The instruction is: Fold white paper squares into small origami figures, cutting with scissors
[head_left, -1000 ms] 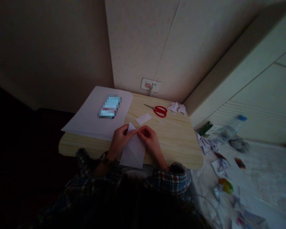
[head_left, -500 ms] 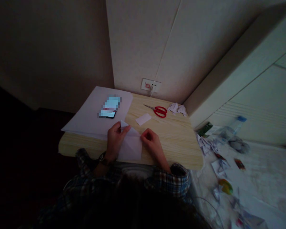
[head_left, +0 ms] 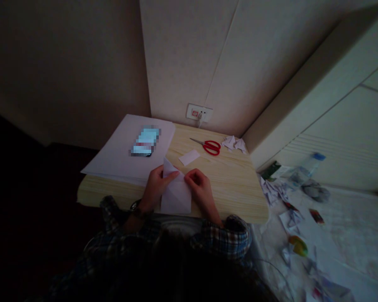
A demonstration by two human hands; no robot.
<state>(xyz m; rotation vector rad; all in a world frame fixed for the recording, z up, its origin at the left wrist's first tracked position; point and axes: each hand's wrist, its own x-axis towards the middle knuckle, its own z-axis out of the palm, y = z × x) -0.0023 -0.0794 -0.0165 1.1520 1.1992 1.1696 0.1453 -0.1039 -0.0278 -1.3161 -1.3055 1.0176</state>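
Note:
A white sheet of paper lies partly folded at the near edge of a small wooden table. My left hand grips its left side, fingers pressed over a raised flap near the top corner. My right hand pinches the paper's right edge with curled fingers. Both wrists come out of plaid sleeves, and a watch sits on the left one.
A stack of white sheets with a phone on it covers the table's left. A small paper slip, red scissors and folded paper pieces lie further back. A wall socket is behind. Paper scraps and a bottle litter the white surface at right.
The paper's top flap has been lifted and turned between my hands. My left hand moved slightly right along the fold; my right hand stayed at the right edge.

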